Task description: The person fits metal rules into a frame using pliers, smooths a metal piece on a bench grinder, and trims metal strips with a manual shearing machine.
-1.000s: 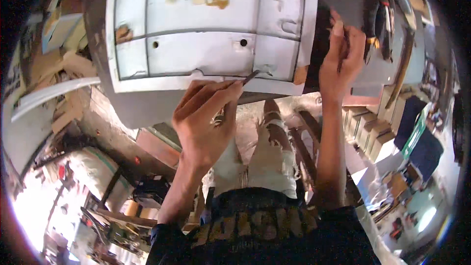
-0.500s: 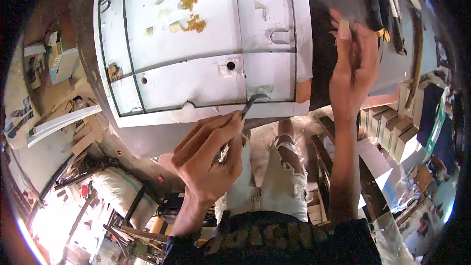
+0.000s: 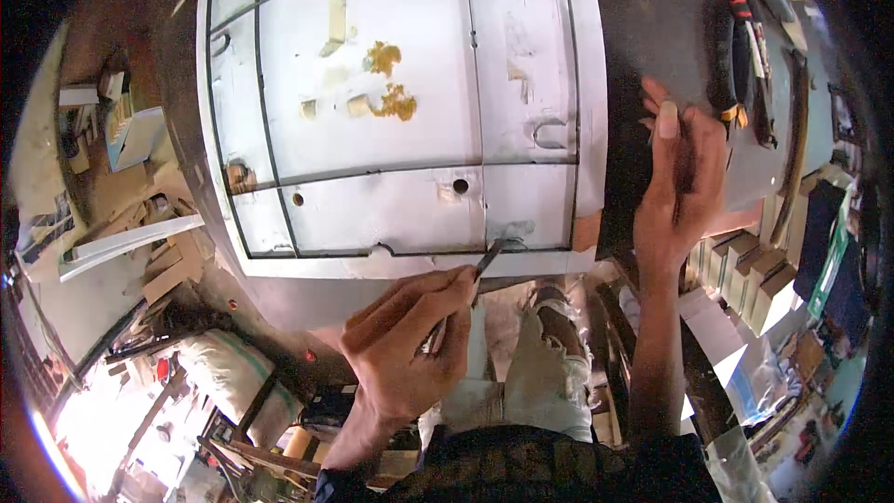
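Observation:
A white panel lies on the dark tabletop, crossed by dark lines in a grid, with brown stains and a few round holes. My left hand is closed in a pen-like grip around a slim, dark-tipped tool. Its tip meets the panel's near edge, by a greyish patch near the right corner. Beyond the panel's right side, my right hand hovers over the dark surface, thumb extended and fingers loosely bent, with nothing visible in it.
Hand tools with dark and red handles lie at the far right of the tabletop. Stacked boxes stand below on the right. On the floor at left are a white sack, pale strips and scattered cardboard.
The panel appears lower and slightly right in view. The tool tip has shifted a little at the panel's near edge. My right hand keeps much the same pose, slightly lower in view.

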Tool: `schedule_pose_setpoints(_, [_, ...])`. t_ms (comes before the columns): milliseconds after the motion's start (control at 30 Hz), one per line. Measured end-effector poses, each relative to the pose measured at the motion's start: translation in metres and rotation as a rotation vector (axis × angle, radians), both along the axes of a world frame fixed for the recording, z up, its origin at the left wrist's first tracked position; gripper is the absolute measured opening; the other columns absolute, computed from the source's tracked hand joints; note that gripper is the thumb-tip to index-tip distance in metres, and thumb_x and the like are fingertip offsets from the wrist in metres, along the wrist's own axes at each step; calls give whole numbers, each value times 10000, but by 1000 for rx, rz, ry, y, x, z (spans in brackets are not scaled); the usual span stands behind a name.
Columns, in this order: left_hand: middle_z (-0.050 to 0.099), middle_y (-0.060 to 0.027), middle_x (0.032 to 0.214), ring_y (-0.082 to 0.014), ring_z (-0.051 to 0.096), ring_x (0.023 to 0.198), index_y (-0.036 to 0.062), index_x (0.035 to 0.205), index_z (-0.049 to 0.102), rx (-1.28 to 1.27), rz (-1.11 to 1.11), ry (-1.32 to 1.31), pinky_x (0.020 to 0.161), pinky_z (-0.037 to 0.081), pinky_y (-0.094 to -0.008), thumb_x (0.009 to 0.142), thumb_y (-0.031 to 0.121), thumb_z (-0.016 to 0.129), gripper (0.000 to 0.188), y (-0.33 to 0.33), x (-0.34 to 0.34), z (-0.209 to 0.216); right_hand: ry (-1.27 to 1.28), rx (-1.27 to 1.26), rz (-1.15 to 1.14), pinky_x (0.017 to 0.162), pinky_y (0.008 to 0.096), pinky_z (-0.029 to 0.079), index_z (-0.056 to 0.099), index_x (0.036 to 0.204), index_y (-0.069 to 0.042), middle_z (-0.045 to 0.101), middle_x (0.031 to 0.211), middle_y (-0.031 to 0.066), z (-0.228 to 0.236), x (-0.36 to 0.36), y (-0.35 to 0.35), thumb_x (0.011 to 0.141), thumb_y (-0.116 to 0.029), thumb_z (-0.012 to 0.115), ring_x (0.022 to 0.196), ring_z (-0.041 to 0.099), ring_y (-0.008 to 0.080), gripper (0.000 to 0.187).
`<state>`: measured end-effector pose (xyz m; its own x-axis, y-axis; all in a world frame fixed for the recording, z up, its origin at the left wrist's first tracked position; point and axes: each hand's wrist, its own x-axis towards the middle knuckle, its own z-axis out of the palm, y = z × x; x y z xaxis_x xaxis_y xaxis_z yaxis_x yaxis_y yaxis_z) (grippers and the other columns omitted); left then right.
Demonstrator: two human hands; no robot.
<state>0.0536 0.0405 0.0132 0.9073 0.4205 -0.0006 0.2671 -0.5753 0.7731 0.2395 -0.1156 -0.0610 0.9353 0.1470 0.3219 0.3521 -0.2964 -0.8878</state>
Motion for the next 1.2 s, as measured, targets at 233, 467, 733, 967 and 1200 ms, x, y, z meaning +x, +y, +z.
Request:
schedule_pose_setpoints(233, [734,-157,897,-246,736,800,-9,917,716,-31,14,-3,679,588,-311,730,-98,720,207,-2,1,2,-26,-166,-22,863,295,500,546,1095,12,683,1127,171,1,0,-5,992,-45,553,990,647,200,118])
schedule_pose_setpoints(467, [735,-154,915,-241,736,778,-6,929,718,-37,5,-22,657,591,-300,716,-105,722,235,-1,1,-1,11,-63,-2,874,300,502,535,1102,7,685,1131,176,3,-2,0,988,-37,558,1004,651,210,125])
schedule_pose_setpoints(733, [739,-145,912,-208,737,760,0,940,731,-22,16,18,613,588,-276,724,-107,710,241,-4,2,2,14,-69,-12,859,293,504,529,1095,9,689,1115,178,-1,-2,-4,988,-43,560,989,651,202,123])
schedule_pose_setpoints(967, [740,-141,891,-208,733,741,4,921,731,2,14,8,592,579,-270,728,-96,720,217,-5,1,-2,8,-34,-20,847,295,504,569,1081,0,695,1104,164,-3,-5,-4,979,-72,592,964,654,206,128])
schedule_pose_setpoints(1200, [737,-152,878,-248,725,760,-9,905,708,36,199,79,679,577,-328,716,-84,730,205,-22,-13,-5,-207,-463,-21,887,357,497,671,1111,-45,671,1095,152,2,-1,-16,842,-113,758,992,648,296,290])
